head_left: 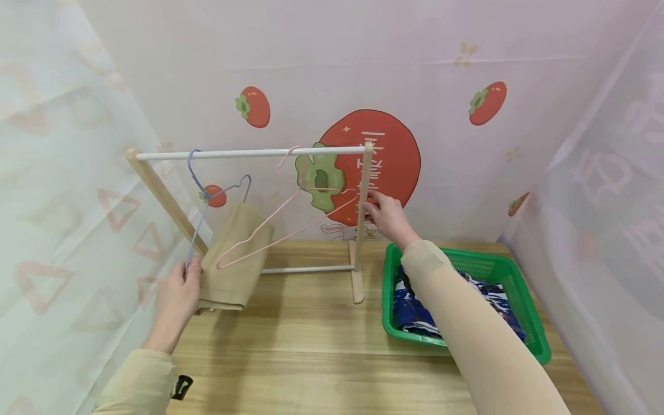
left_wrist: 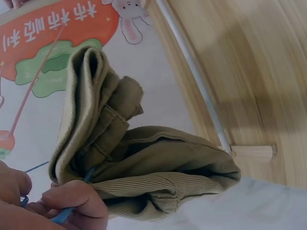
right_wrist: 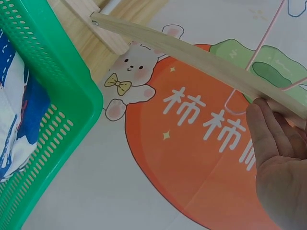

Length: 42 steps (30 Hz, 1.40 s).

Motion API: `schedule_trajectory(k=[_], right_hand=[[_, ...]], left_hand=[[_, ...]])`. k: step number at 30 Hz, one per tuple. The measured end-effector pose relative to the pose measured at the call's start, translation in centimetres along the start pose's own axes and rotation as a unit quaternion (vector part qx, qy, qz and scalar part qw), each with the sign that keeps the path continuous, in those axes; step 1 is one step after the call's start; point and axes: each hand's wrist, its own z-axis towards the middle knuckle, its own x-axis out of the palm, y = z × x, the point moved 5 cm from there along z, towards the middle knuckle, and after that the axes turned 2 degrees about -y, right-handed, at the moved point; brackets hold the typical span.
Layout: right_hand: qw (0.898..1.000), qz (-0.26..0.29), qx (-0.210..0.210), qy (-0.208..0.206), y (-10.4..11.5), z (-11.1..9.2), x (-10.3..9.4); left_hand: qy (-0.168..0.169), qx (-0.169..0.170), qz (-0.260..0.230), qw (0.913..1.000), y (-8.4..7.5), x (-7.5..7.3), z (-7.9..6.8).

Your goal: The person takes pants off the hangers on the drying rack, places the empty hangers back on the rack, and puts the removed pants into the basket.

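Note:
In the head view my left hand (head_left: pixel 178 297) grips the lower corner of a blue clothes hanger (head_left: pixel 199 222), whose hook sits over the rack's white top bar (head_left: pixel 249 153). Khaki trousers (head_left: pixel 241 253) hang folded on that hanger. Up close in the left wrist view, thumb and fingers pinch the blue hanger (left_wrist: pixel 64 215) beside the trousers' bunched folds (left_wrist: pixel 158 158). On the other side my right hand (head_left: pixel 386 214) has its fingers at the wooden right post (head_left: pixel 362 213). The fingers (right_wrist: pixel 263 129) look fairly straight in the right wrist view.
A pink hanger (head_left: pixel 270 219) hangs tilted from the bar between the hands, one end near the right post. At right, a green basket (head_left: pixel 390 288) holds blue-and-white patterned cloth (head_left: pixel 415 314) under my right sleeve. A small black object (head_left: pixel 181 387) lies by the left cuff.

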Motion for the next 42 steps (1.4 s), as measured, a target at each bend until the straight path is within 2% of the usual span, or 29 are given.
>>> schedule_trajectory(k=[3, 6, 11, 14, 17, 19, 25, 33, 42], right_hand=[[1.0, 0.003, 0.0, 0.003, 0.1, 0.0, 0.2], [1.0, 0.003, 0.0, 0.003, 0.2, 0.0, 0.4], [1.0, -0.002, 0.007, 0.005, 0.4, -0.2, 0.5], [1.0, -0.003, 0.009, 0.007, 0.4, -0.2, 0.5], [1.0, -0.002, 0.009, 0.005, 0.5, -0.2, 0.5], [1.0, -0.002, 0.009, 0.003, 0.5, -0.3, 0.4], [1.0, -0.007, 0.011, 0.0, 0.4, -0.2, 0.3], [1.0, -0.012, 0.006, 0.0, 0.4, -0.2, 0.3], [1.0, -0.008, 0.006, 0.007, 0.6, -0.4, 0.5]], left_hand=[[-0.054, 0.045, 0.029, 0.9971, 0.0, -0.6, -0.2], [-0.093, 0.086, 0.044, 0.9909, 0.0, -0.9, -0.4], [-0.121, 0.113, 0.034, 0.9855, 0.4, -1.2, -0.7], [-0.124, 0.124, 0.04, 0.9836, 0.5, -1.6, -0.6], [-0.108, 0.127, 0.063, 0.984, 0.5, -2.0, -0.4], [-0.088, 0.116, 0.081, 0.9859, 0.5, -2.2, -0.2], [-0.013, 0.049, 0.135, 0.9895, 1.1, -2.8, 0.4], [0.02, 0.026, 0.166, 0.9856, 1.7, -3.2, 0.9], [0.028, 0.002, 0.167, 0.9856, 2.0, -3.6, 1.2]])
